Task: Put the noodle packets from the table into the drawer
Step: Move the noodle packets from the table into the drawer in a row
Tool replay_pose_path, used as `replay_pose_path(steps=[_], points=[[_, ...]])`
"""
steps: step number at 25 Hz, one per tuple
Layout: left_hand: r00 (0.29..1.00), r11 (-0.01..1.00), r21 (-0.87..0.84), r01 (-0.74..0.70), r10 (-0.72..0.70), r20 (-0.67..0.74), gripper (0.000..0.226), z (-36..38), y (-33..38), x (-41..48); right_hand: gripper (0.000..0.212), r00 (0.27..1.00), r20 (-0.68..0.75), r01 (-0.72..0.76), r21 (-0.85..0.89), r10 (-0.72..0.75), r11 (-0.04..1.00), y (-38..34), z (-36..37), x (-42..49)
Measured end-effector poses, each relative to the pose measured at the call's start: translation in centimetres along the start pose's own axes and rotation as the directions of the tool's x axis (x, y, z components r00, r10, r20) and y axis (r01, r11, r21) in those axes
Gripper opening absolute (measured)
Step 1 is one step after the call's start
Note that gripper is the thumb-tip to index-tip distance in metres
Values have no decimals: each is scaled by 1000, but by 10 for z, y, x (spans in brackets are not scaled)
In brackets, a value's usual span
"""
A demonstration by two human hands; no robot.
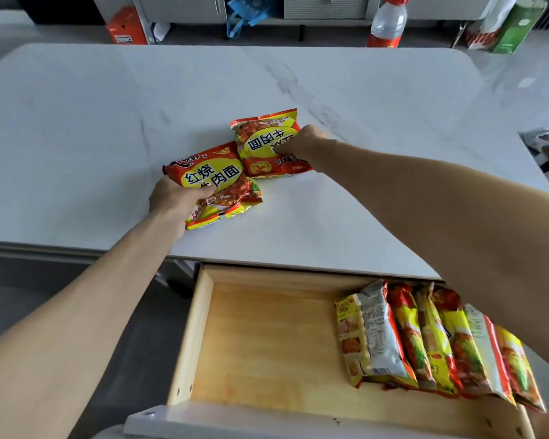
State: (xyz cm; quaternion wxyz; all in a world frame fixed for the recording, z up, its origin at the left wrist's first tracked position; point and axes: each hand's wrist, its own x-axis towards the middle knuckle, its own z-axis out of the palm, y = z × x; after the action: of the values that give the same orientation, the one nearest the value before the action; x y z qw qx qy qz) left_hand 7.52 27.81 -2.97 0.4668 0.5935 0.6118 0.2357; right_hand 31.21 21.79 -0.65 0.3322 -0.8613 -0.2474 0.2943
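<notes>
Light, crinkly, slippery: left grip [175,198] clamped on near packet [214,183], right grip [301,142] seemingly pinching far packet [263,144].

Two noodle packets on the table [76,122], one nearer [222,182] and one farther [263,144], about seven packets [425,337] standing in a row in one open drawer [267,337], two hands, left [175,198] and right [301,142], one bottle [387,23]

Both forearms are bare to the frame edge, with no sleeves, watch or rings visible.
</notes>
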Motion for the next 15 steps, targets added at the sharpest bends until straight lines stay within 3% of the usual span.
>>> replay_pose_path(steps=[5,7,9,11,15], points=[[996,978,-197,69,-58,60,37,-4,5,-13,36,995,38,-99,311,91,945,20,-19,-14],[997,967,-243,72,-62,47,49,-5,6,-27,27,990,100,-132,408,100,903,35,-31,-31],[998,969,-239,59,-57,15,60,-8,9,-48,38,978,185,-181,499,100,847,56,-48,-56],[1000,983,-186,2,-6,-24,58,-14,16,-71,49,968,222,-221,515,121,828,83,-68,-86],[994,982,-156,-107,105,-26,53,-19,32,-114,46,933,338,-278,449,127,849,149,-100,-155]])
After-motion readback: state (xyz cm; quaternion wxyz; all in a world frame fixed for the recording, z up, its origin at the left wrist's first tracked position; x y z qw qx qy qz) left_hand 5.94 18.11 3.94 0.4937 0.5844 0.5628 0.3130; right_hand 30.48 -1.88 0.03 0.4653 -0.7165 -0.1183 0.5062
